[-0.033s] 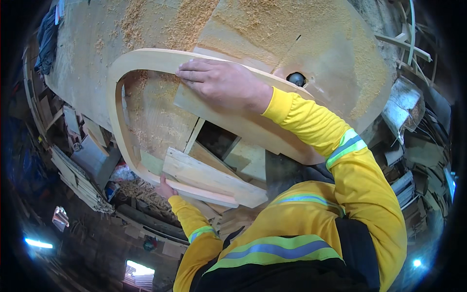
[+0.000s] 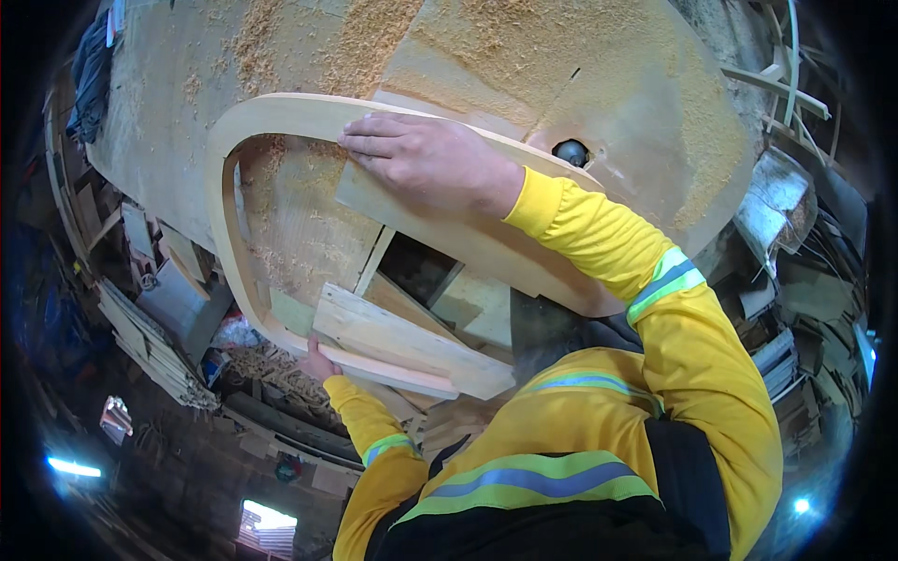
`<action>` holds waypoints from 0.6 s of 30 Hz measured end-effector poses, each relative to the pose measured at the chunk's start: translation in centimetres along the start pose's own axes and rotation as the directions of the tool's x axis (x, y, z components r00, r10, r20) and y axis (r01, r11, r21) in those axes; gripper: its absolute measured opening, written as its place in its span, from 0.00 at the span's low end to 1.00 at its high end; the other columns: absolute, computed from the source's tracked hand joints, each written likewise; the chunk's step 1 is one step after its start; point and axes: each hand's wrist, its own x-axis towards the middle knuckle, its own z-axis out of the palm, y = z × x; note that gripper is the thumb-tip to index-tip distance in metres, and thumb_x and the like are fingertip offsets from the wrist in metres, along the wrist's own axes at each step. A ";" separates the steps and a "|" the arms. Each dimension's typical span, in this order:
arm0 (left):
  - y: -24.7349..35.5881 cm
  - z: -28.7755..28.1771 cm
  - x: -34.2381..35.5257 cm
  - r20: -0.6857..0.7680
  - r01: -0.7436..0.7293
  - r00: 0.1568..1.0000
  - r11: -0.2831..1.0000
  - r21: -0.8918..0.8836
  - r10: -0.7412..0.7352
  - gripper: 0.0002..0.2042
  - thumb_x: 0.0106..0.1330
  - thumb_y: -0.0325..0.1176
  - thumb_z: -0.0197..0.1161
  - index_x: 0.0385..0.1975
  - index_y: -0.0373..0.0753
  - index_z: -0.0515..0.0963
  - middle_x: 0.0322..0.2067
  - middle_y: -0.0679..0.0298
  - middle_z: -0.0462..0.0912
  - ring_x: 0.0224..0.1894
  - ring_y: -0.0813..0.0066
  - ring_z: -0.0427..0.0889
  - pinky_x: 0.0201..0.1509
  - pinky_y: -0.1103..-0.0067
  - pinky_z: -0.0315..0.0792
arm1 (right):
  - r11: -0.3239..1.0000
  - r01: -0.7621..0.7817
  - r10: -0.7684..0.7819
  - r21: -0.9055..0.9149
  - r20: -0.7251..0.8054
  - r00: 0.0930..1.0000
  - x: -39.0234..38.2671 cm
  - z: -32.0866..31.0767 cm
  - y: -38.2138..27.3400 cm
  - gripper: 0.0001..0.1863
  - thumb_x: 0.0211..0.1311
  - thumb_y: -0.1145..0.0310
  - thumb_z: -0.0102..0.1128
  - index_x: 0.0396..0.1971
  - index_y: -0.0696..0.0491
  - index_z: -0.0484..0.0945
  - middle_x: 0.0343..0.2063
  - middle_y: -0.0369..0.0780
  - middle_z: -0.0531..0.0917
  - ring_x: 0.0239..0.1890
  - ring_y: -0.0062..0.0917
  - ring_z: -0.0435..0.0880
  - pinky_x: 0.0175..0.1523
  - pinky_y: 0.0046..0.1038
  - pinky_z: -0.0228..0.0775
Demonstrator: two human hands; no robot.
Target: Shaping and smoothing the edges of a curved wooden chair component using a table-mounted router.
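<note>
A pale curved wooden frame point(image 2: 229, 201) with a rounded left end lies tilted across the worktable. My right hand point(image 2: 435, 164) rests on its far rail, back of the hand up, fingers together and bent over the wood; the thumb is hidden. At the near rail, my left hand point(image 2: 321, 362) closes around the frame from outside, most of its fingers out of sight below. A flat wooden board point(image 2: 412, 341) lies along the near rail, by the left hand. Under my right hand and forearm, a wide board point(image 2: 477, 248) runs along the far rail.
A dark round metal piece point(image 2: 570, 151) sits in a hole in the worktable point(image 2: 655, 178), just beyond my right wrist. Sawdust point(image 2: 374, 42) covers the far side. A rectangular opening point(image 2: 416, 269) shows inside the frame. Stacked boards point(image 2: 154, 346) and offcuts fill the left; more scraps point(image 2: 823, 337) lie right.
</note>
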 end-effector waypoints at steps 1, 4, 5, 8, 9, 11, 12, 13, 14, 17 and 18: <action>0.0 0.0 0.2 -0.005 -0.007 1.000 1.000 -0.005 0.007 0.32 0.55 0.30 0.72 0.54 0.18 0.64 0.49 0.41 0.76 0.44 0.58 0.80 0.49 0.65 0.79 | 1.000 0.002 -0.002 -0.008 0.001 1.000 0.2 0.1 -0.1 0.17 0.58 0.73 0.54 0.46 0.61 0.82 0.57 0.41 0.79 0.64 0.30 0.73 0.65 0.26 0.71; -0.1 -0.4 1.1 0.012 -0.003 1.000 1.000 -0.010 0.003 0.31 0.55 0.30 0.71 0.53 0.17 0.65 0.48 0.42 0.77 0.43 0.59 0.80 0.48 0.65 0.79 | 1.000 0.007 -0.007 -0.004 0.006 1.000 0.5 0.4 -0.1 0.16 0.58 0.73 0.54 0.45 0.61 0.82 0.57 0.41 0.79 0.64 0.30 0.74 0.65 0.27 0.71; 0.2 -0.3 1.1 0.038 0.006 0.999 1.000 -0.009 -0.006 0.30 0.56 0.29 0.71 0.52 0.17 0.65 0.47 0.42 0.78 0.43 0.59 0.80 0.48 0.65 0.79 | 1.000 0.008 -0.008 0.003 0.009 1.000 0.7 0.5 0.0 0.16 0.58 0.73 0.54 0.44 0.61 0.82 0.56 0.41 0.80 0.64 0.30 0.74 0.65 0.27 0.71; 0.8 0.1 0.7 0.071 -0.062 0.995 0.997 -0.046 0.065 0.27 0.56 0.28 0.70 0.50 0.17 0.68 0.46 0.44 0.79 0.42 0.59 0.80 0.48 0.67 0.79 | 1.000 0.028 -0.028 0.000 -0.016 0.999 1.1 0.8 0.2 0.14 0.57 0.73 0.54 0.41 0.61 0.83 0.56 0.42 0.80 0.64 0.30 0.73 0.65 0.27 0.70; 0.8 -0.1 1.0 0.069 -0.062 0.995 0.997 -0.049 0.065 0.27 0.56 0.28 0.70 0.50 0.17 0.68 0.46 0.44 0.79 0.42 0.59 0.80 0.48 0.67 0.79 | 0.999 0.032 -0.033 -0.001 -0.017 0.999 1.4 0.9 0.2 0.14 0.57 0.73 0.54 0.41 0.61 0.83 0.56 0.42 0.80 0.64 0.30 0.73 0.65 0.27 0.70; 1.3 0.0 1.8 0.028 -0.079 0.997 0.996 0.036 0.078 0.26 0.55 0.31 0.71 0.49 0.18 0.71 0.45 0.46 0.80 0.40 0.60 0.81 0.47 0.68 0.79 | 0.999 -0.001 -0.002 0.039 0.071 0.997 1.9 1.1 0.3 0.19 0.59 0.72 0.53 0.50 0.60 0.79 0.58 0.40 0.78 0.67 0.30 0.69 0.68 0.29 0.67; 1.8 0.1 1.9 0.034 -0.079 0.996 0.997 0.026 0.078 0.26 0.55 0.31 0.71 0.49 0.18 0.71 0.45 0.46 0.80 0.40 0.60 0.81 0.47 0.68 0.79 | 1.000 0.003 -0.005 0.029 0.071 0.997 2.3 1.2 0.4 0.19 0.59 0.72 0.53 0.50 0.60 0.79 0.58 0.40 0.78 0.67 0.30 0.69 0.68 0.29 0.67; 2.4 0.4 2.1 0.058 -0.058 0.997 0.998 0.030 0.056 0.27 0.55 0.33 0.72 0.49 0.18 0.72 0.46 0.47 0.80 0.40 0.61 0.81 0.46 0.68 0.78 | 0.997 0.023 -0.021 -0.074 0.033 0.999 3.0 1.3 0.5 0.19 0.59 0.72 0.53 0.50 0.60 0.79 0.58 0.41 0.77 0.67 0.32 0.69 0.68 0.31 0.67; 2.8 0.5 2.3 0.079 -0.034 0.996 0.999 0.030 0.032 0.29 0.54 0.35 0.73 0.49 0.19 0.73 0.47 0.47 0.81 0.40 0.61 0.81 0.45 0.69 0.78 | 0.983 0.046 -0.046 -0.177 -0.001 0.999 3.7 1.6 0.3 0.19 0.59 0.73 0.53 0.51 0.59 0.78 0.58 0.42 0.77 0.67 0.34 0.69 0.68 0.34 0.66; 4.6 2.3 3.6 0.197 -0.114 0.977 0.985 0.129 0.087 0.41 0.53 0.40 0.75 0.61 0.20 0.63 0.53 0.44 0.78 0.44 0.59 0.82 0.48 0.68 0.77 | 0.945 -0.163 0.137 -0.283 -0.111 0.984 4.7 1.7 -0.6 0.22 0.59 0.73 0.53 0.54 0.60 0.76 0.59 0.43 0.75 0.63 0.39 0.72 0.65 0.38 0.68; 3.5 1.4 6.5 0.175 -0.202 0.970 0.958 0.202 0.168 0.45 0.53 0.40 0.75 0.65 0.21 0.58 0.58 0.42 0.74 0.50 0.56 0.80 0.51 0.68 0.77 | 0.963 -0.232 0.230 -0.136 -0.028 0.973 5.3 2.3 -1.0 0.24 0.57 0.74 0.55 0.56 0.58 0.73 0.60 0.47 0.73 0.54 0.43 0.76 0.58 0.39 0.71</action>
